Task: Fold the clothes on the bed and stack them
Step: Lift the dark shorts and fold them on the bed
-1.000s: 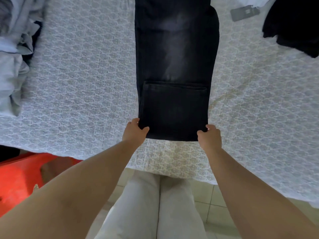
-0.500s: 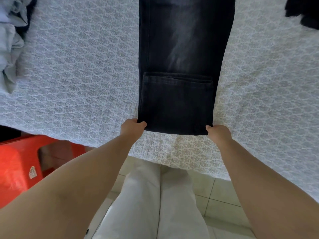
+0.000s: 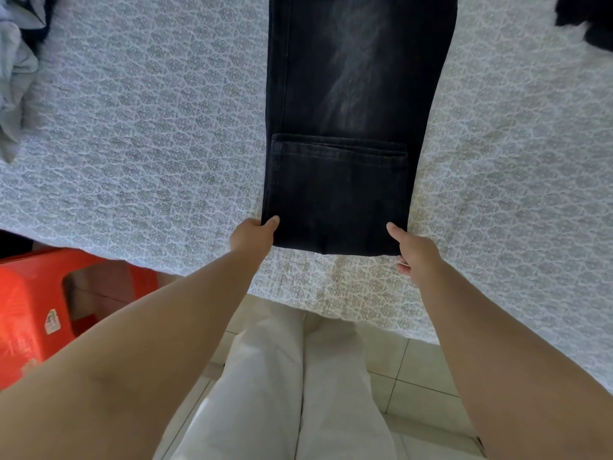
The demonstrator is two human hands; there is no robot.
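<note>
No brand or readable writing is shown on the jeans (image 3: 345, 127); only seams, a stitched hem line across the folded-over lower part and a pale faded patch higher up can be made out. A small label (image 3: 51, 321) is stuck on the side of the red plastic stool (image 3: 39, 293) at the left, but its print is too small to be read.

The jeans are laid flat and lengthwise on the bed (image 3: 149, 127), on the patterned white bedspread, with their near end close to the bed's edge and their far end cut off by the top of the view. Both arms are stretched forward over the edge of the bed. The near left corner of the jeans is pinched by the left hand (image 3: 252, 235), thumb on top of the cloth and the other fingers hidden beneath it. The near right corner is gripped by the right hand (image 3: 416, 252), its thumb pressed along the side edge of the denim and the remaining fingers curled under.

A crumpled pale grey garment (image 3: 16, 81) is seen at the far left of the bed, well apart from the jeans. A black garment (image 3: 593, 18) is seen at the top right corner. White trousers (image 3: 282, 393) and a tiled floor (image 3: 414, 370) are visible below.
</note>
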